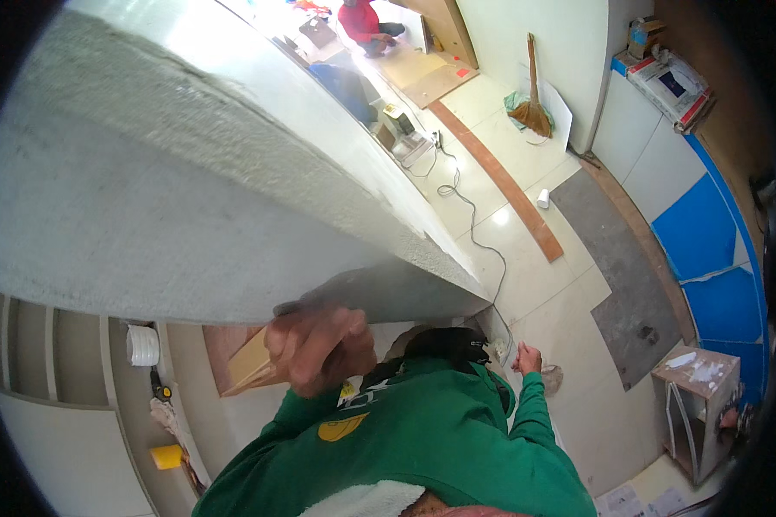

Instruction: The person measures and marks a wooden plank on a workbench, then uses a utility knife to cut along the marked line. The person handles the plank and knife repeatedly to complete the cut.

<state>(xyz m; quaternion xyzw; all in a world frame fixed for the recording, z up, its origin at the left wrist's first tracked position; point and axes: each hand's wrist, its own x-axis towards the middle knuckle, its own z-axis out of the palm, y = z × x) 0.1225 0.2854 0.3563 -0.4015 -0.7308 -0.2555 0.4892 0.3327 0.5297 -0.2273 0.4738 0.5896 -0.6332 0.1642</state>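
Note:
My left hand [322, 346] is raised in front of a large plastered wall face [172, 207], close to its lower edge. Its fingers are closed and bent, and a thin dark edge shows at the fingertips against the wall. Whatever the hand grips there is mostly hidden and slightly blurred. Down at my side hangs my right hand [528, 358], its fingers loosely bent and a little apart, with nothing visible in them. The wall's rough corner edge runs diagonally up and away from me. Green sleeves cover both arms.
A grey cable [503, 267] crosses the tiled floor beside the wall corner. A brown plank [500, 185], a white cup [543, 199] and a grey sheet [616, 267] lie beyond. A small cabinet [698, 414] stands right; shelves hold a yellow-headed tool [167, 457]. Another person [366, 24] sits far off.

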